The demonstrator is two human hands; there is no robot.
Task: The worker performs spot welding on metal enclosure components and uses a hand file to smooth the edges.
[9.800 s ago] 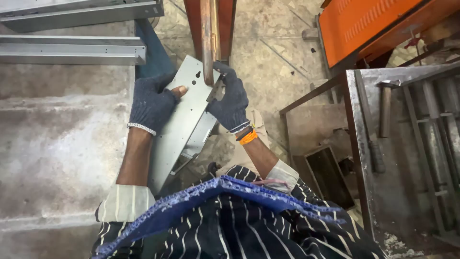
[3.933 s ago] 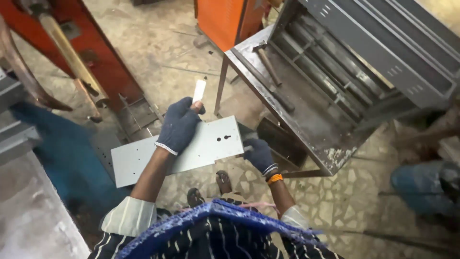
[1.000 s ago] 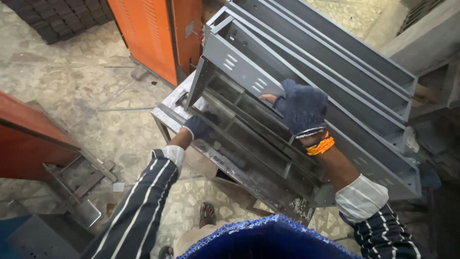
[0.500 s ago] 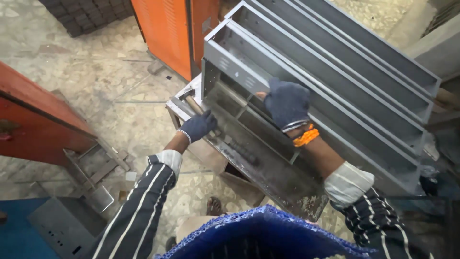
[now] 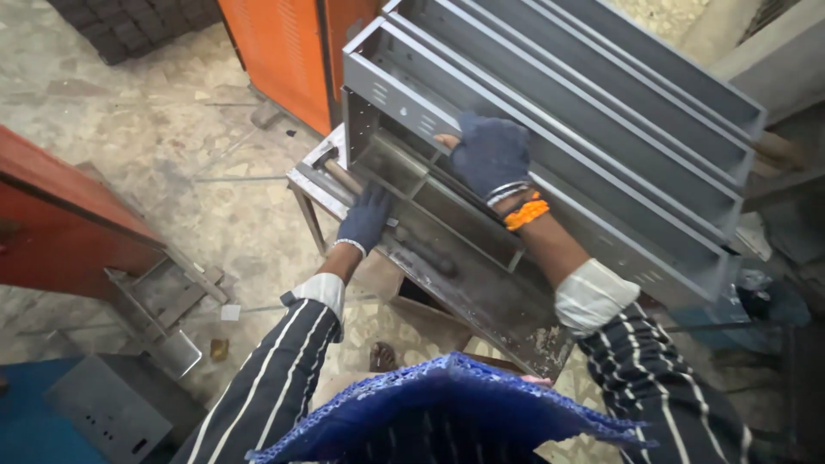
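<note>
Several long grey sheet-metal channels (image 5: pixel 601 112) lean stacked on a rusty metal work table (image 5: pixel 498 301). My right hand (image 5: pixel 490 155), in a dark blue glove with an orange wristband, grips the front rim of the nearest channel (image 5: pixel 387 90) from above. My left hand (image 5: pixel 365 219), also gloved, is lower, at the table's left end. Its fingers are curled around a wooden tool handle (image 5: pixel 342 177) that lies there. A dark rod (image 5: pixel 430 254) lies on the table just right of this hand.
An orange metal cabinet (image 5: pixel 284 51) stands behind the table. A red machine frame (image 5: pixel 60 215) is at the left, and a grey punched plate (image 5: pixel 103 404) lies on the floor at lower left. Blue mesh cloth (image 5: pixel 447 404) covers my lap.
My right hand keeps its hold on the nearest channel's rim. My left hand has slid a little along the table's left end onto the wooden handle. The view has shifted slightly.
</note>
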